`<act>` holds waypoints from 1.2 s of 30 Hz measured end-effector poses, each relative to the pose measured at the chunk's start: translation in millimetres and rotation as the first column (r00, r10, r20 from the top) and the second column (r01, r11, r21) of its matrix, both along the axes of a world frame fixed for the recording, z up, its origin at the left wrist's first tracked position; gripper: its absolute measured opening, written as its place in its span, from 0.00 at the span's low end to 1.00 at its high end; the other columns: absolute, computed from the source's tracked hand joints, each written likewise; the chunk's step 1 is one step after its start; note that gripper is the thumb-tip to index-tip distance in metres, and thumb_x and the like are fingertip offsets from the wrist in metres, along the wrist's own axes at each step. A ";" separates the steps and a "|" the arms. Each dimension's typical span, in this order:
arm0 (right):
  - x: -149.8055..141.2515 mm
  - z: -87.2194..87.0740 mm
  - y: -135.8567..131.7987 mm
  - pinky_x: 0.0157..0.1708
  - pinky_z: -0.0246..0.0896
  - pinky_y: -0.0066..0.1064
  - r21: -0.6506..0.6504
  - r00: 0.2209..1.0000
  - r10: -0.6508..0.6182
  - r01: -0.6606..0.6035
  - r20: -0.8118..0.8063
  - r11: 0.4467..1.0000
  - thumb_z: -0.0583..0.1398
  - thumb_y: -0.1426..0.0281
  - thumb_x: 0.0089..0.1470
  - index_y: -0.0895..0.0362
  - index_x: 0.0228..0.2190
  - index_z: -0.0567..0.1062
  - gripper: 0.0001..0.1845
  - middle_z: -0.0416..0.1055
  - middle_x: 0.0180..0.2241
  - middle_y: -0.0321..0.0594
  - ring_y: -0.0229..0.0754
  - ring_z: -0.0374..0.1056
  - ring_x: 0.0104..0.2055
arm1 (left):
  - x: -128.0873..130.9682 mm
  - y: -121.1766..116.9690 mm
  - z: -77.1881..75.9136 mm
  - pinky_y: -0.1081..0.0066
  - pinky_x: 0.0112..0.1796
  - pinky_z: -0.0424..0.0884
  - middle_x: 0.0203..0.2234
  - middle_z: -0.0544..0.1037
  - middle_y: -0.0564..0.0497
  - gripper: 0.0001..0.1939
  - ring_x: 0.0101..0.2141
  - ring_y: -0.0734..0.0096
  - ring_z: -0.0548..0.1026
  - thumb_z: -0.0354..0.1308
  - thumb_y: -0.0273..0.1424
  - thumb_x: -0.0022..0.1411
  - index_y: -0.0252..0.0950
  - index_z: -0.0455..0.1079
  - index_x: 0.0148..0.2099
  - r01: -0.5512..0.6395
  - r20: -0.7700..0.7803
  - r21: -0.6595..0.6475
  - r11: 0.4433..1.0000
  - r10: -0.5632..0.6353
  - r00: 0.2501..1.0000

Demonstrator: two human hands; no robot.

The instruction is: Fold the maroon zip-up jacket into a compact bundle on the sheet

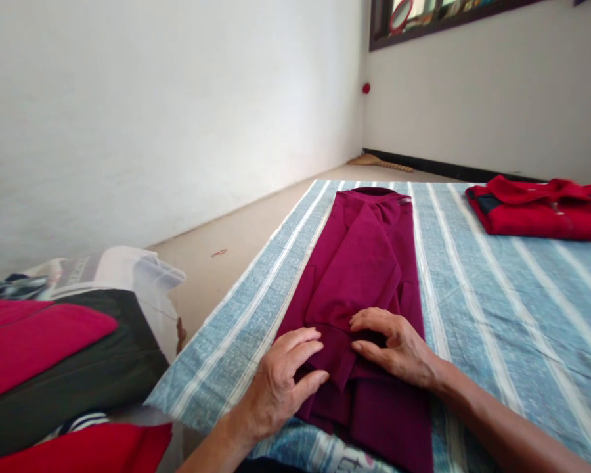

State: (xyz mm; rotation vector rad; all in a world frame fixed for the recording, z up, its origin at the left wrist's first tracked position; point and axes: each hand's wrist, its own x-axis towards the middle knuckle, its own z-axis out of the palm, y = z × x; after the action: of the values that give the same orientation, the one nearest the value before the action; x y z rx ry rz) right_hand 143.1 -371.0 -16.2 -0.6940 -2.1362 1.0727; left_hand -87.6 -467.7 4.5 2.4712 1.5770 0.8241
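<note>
A magenta long-sleeved top (359, 263) lies in a long narrow strip on a blue-and-white striped cloth (453, 263), its collar at the far end. One sleeve is folded down its middle, with the cuff close to me. My left hand (288, 374) rests on the top's left side beside the cuff, fingers bent and thumb apart. Opposite it, my right hand (396, 341) touches the top on the right of the cuff, with a gap between thumb and fingers. I see no cloth pinched in either hand. The top's lower hem spreads towards me below the hands.
A folded red jacket (551, 210) with dark shoulder panels lies at the far right of the striped cloth. To the left is a heap of clothes (69, 368), with a white plastic bag (128, 269) behind it. White walls stand left and behind; a broom (379, 162) lies in the corner.
</note>
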 end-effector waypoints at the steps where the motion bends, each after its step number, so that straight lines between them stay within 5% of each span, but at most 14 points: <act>1: -0.1 0.1 -0.1 0.46 0.63 0.36 0.000 1.000 -0.002 0.002 0.000 1.000 0.62 0.68 0.54 0.56 0.37 0.75 0.08 0.74 0.40 0.42 0.44 0.69 0.44 | 0.0 -0.1 -0.3 0.62 0.48 0.73 0.47 0.75 0.44 0.15 0.48 0.62 0.73 0.60 0.30 0.59 0.36 0.69 0.49 0.000 -0.004 0.005 1.000 0.000 1.000; 24: -4.4 -2.5 -3.3 0.46 0.63 0.38 0.042 1.000 -0.009 0.009 0.008 0.999 0.61 0.68 0.55 0.56 0.37 0.75 0.07 0.74 0.40 0.42 0.45 0.69 0.44 | 1.8 -5.7 2.5 0.60 0.50 0.73 0.49 0.73 0.41 0.16 0.51 0.59 0.72 0.58 0.28 0.59 0.33 0.68 0.50 0.032 -0.073 0.095 0.995 -0.025 0.997; 36: -8.0 -0.7 -1.2 0.45 0.63 0.34 0.042 0.999 -0.024 0.026 -0.046 0.999 0.63 0.72 0.51 0.56 0.37 0.76 0.09 0.75 0.39 0.41 0.43 0.69 0.42 | 20.3 14.7 3.5 0.52 0.50 0.70 0.54 0.71 0.40 0.18 0.54 0.54 0.69 0.57 0.33 0.60 0.33 0.67 0.52 -0.015 -0.210 0.124 0.992 0.041 0.977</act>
State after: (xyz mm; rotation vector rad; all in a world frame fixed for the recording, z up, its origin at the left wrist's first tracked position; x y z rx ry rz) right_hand 135.1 -372.2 -16.9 -0.6682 -2.1000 1.0175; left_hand -67.3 -452.9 8.1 2.7094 1.6790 0.6991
